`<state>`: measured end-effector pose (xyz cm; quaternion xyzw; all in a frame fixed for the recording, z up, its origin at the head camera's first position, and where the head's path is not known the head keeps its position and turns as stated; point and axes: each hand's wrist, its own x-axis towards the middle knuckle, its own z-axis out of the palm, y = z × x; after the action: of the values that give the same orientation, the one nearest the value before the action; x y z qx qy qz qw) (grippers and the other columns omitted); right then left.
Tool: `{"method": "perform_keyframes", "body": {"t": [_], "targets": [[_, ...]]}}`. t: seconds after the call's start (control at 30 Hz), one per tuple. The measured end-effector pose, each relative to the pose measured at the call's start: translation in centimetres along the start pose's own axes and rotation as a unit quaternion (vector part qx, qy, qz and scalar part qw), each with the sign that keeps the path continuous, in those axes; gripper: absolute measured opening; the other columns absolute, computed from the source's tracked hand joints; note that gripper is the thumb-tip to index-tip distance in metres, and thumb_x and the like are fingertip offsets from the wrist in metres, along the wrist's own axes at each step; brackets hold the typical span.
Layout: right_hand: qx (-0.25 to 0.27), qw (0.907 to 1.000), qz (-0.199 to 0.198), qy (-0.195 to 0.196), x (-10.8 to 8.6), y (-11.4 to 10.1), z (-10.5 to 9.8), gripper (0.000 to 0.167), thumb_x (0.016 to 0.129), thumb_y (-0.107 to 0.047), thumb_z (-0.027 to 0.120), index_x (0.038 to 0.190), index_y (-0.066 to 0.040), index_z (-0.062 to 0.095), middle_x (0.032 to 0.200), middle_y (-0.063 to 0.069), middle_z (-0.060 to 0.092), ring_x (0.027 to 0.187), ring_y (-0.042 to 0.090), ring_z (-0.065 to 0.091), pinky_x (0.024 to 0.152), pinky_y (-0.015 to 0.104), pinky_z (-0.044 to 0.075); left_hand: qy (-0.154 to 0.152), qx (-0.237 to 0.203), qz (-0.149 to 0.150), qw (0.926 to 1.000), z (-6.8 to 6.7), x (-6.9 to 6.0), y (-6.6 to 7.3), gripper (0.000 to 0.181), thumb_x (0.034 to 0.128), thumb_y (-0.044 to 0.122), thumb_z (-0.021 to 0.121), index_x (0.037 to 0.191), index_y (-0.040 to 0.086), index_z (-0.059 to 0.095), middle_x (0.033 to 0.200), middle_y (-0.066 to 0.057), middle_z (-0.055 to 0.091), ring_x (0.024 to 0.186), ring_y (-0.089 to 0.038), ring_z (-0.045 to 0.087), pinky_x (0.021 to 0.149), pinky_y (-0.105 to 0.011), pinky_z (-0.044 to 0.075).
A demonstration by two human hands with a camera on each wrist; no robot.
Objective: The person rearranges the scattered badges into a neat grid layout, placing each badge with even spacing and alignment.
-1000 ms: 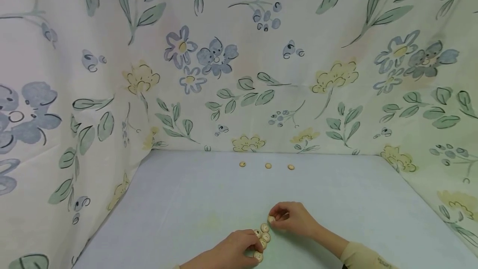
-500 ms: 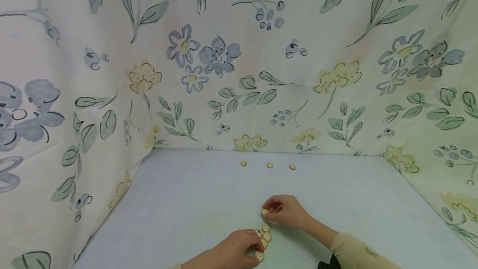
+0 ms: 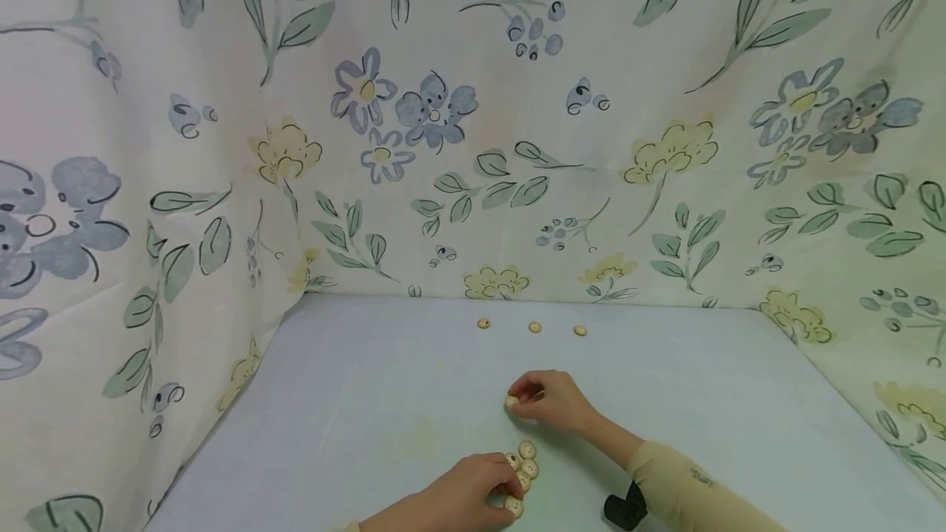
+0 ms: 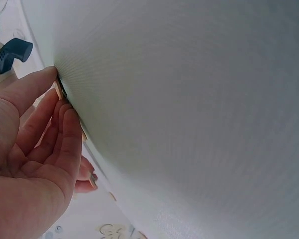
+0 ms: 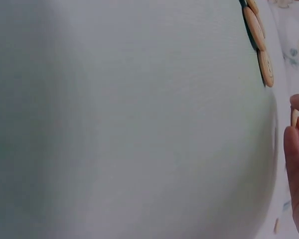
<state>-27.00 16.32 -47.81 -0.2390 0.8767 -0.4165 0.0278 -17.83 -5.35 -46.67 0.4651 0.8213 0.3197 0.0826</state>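
Head view: L hand [image 3: 467, 493] grips disc [image 3: 513, 506], R hand [image 3: 553, 401] pinches 2nd disc [image 3: 512, 403], well off far tbl edge [image 3: 628, 309].

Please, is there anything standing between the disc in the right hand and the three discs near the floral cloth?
Nothing visible does: from the disc pinched in the right hand to the three far discs, the head view shows only white tabletop. The nearer discs and the left hand lie outside that path.
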Motion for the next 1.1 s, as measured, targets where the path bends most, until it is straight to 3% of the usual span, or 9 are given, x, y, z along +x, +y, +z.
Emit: {"method": "perform_keyframes", "body": {"t": [0.3,0.6,1.1], "targets": [[-0.001,0.9999,0.001,0.017,1.8,0.4,0.6,0.012,0.082,-0.021,0.079,0.091,-0.016,0.073,0.077,-0.009,0.063,0.072,0.008,0.059,0.064,0.024,0.049,-0.004,0.011,-0.003,0.9999,-0.2,0.2,0.2,0.013,0.083,0.009,0.073,0.096,0.011,0.07,0.091,0.012,0.059,0.079,0.007,0.049,0.071,-0.009,0.04],[-0.001,0.9997,0.007,0.025,3.3,0.2,1.1,0.01,0.082,-0.018,0.077,0.09,-0.015,0.073,0.077,-0.008,0.064,0.071,0.01,0.059,0.061,0.025,0.049,-0.021,0.0,-0.028,0.9994,-0.1,0.2,0.2,0.013,0.0842,0.011,0.073,0.097,0.013,0.07,0.091,0.014,0.058,0.08,0.007,0.049,0.071,-0.012,0.042],[-0.013,0.9989,0.032,0.032,5.4,0.1,1.6,0.012,0.082,-0.019,0.078,0.091,-0.014,0.073,0.077,-0.007,0.063,0.071,0.011,0.057,0.059,0.025,0.048,-0.023,-0.021,-0.02,0.9993,-0.2,0.2,0.1,0.013,0.0858,0.011,0.072,0.099,0.012,0.071,0.093,0.012,0.059,0.08,0.006,0.048,0.072,-0.012,0.043]]}}
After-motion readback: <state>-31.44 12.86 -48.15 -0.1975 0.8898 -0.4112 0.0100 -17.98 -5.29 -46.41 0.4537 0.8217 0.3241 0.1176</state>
